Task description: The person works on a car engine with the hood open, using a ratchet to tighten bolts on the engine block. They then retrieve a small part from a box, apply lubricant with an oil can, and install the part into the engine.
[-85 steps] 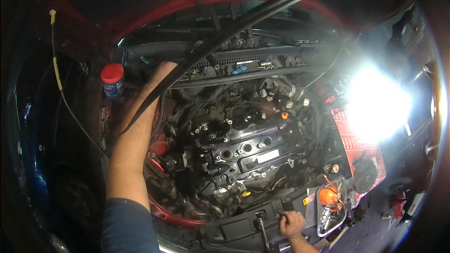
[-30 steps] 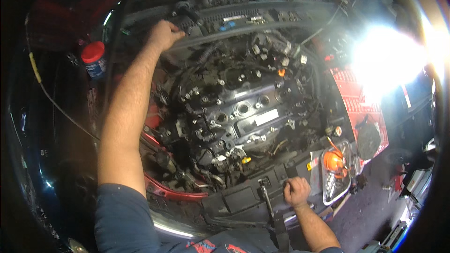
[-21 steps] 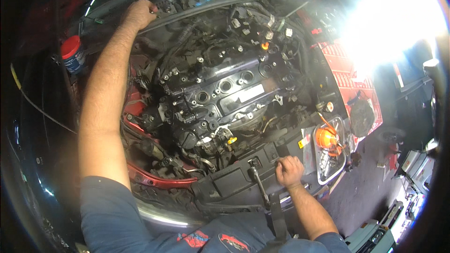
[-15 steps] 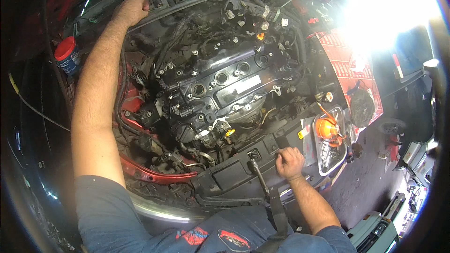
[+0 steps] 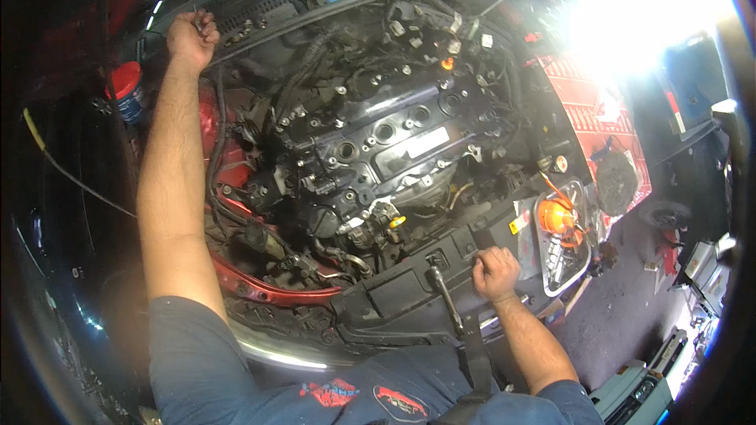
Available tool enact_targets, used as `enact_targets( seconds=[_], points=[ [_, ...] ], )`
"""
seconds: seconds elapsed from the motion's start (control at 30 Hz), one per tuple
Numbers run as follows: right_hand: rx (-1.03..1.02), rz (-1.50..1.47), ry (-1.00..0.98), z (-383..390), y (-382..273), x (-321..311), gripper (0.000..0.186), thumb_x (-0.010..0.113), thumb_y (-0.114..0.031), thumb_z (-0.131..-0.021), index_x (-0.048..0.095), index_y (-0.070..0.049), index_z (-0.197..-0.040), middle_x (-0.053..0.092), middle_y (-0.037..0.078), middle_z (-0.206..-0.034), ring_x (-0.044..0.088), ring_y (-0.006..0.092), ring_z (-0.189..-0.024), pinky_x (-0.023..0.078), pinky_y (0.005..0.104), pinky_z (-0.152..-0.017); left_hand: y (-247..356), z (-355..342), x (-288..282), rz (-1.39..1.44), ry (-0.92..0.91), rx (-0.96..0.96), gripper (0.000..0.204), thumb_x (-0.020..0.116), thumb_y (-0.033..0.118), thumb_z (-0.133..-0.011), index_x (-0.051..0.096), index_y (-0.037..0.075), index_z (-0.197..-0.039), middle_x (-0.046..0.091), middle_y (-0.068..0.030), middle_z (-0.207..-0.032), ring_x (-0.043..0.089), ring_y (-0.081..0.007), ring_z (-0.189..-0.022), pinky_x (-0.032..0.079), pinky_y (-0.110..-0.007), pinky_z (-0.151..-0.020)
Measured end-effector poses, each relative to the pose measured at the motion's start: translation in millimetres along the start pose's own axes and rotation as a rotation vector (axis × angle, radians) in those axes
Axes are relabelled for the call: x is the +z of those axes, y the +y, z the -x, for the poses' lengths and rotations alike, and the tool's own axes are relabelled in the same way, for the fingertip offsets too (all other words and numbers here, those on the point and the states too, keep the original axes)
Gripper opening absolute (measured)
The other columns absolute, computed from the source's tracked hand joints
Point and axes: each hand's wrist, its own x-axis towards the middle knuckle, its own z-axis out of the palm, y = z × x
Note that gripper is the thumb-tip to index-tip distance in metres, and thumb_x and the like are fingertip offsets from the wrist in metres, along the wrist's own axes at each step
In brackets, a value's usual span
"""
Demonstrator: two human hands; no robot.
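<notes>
My left hand (image 5: pixel 193 38) is raised at the far left, by the base of the windshield, with its fingers curled closed. Something small may be in them, but I cannot make it out. Beside it, several small metal parts (image 5: pixel 246 31) lie on the cowl edge. My right hand (image 5: pixel 496 272) leans, loosely fisted, on the black front panel (image 5: pixel 394 299). Left of this hand a ratchet (image 5: pixel 446 297) lies on the panel. Between and beyond my arms sits the engine with its black valve cover (image 5: pixel 386 142), round open holes along its top.
A metal tray (image 5: pixel 587 264) with an orange funnel (image 5: pixel 556 216) stands right of my right hand. Beyond it are a dark round pad (image 5: pixel 617 181) and a red toolbox-like panel (image 5: pixel 579 102). A red-lidded tub (image 5: pixel 126 86) stands at left. A bright lamp glares at upper right.
My left hand has moved left and slightly nearer, off the cowl, uncovering small metal parts there. My right hand stays on the panel. The whole view has shifted a little.
</notes>
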Motion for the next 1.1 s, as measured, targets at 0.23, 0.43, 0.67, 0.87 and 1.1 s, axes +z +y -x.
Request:
enact_targets(
  seconds=[0.23, 0.43, 0.67, 0.87, 1.1],
  points=[
    [0.007, -0.008, -0.002, -2.0, -3.3, -1.6, 0.010, 0.061, -0.010, -0.069, 0.064, -0.009, -0.079, 0.058, 0.007, -0.072, 0.055, 0.0288, -0.064, 0.045, 0.0390, -0.059, 14.8, 14.4, 1.5, -0.599, 0.157, 0.091, 0.034, 0.060, 0.040, -0.090, 0.060, 0.007, -0.084, 0.059, -0.0050, -0.072, 0.049, -0.0132, -0.060, 0.036, -0.026, -0.048],
    [-0.016, 0.007, 0.016, -0.4, -1.3, 0.7, 0.010, 0.061, -0.012, -0.068, 0.063, -0.009, -0.078, 0.057, 0.007, -0.071, 0.055, 0.0291, -0.065, 0.045, 0.0398, -0.059, -1.3, 6.4, 0.9, -1.659, -0.256, 0.231, 0.032, 0.074, 0.034, -0.082, 0.075, 0.009, -0.103, 0.072, -0.0113, -0.102, 0.068, -0.0207, -0.096, 0.049, -0.034, -0.093],
    [-0.003, 0.019, 0.010, 0.3, -0.8, 0.7, 0.010, 0.062, -0.013, -0.069, 0.063, -0.010, -0.078, 0.057, 0.006, -0.071, 0.055, 0.0288, -0.065, 0.045, 0.0395, -0.059, -2.3, -4.9, -3.9, -1.561, -0.248, 0.224, 0.029, 0.076, 0.028, -0.077, 0.074, 0.003, -0.091, 0.072, -0.0139, -0.093, 0.068, -0.0193, -0.088, 0.049, -0.033, -0.084],
    [-0.006, 0.020, -0.004, 0.5, -0.6, -0.9, 0.010, 0.062, -0.014, -0.069, 0.064, -0.010, -0.077, 0.057, 0.006, -0.073, 0.055, 0.0283, -0.066, 0.046, 0.0388, -0.059, -1.6, -2.8, -12.5, -1.384, -0.108, 0.282, 0.027, 0.074, 0.026, -0.078, 0.073, 0.003, -0.091, 0.072, -0.0101, -0.090, 0.066, -0.0185, -0.085, 0.049, -0.033, -0.084],
    [-0.005, 0.023, 0.010, 2.0, 0.8, 1.3, 0.010, 0.062, -0.015, -0.069, 0.064, -0.011, -0.077, 0.057, 0.006, -0.072, 0.055, 0.0284, -0.066, 0.045, 0.0393, -0.058, -5.5, -9.4, 10.8, -1.726, 0.019, 0.265, 0.038, 0.072, 0.036, -0.081, 0.073, 0.005, -0.102, 0.071, -0.0132, -0.106, 0.067, -0.0281, -0.101, 0.050, -0.039, -0.092]
  ],
)
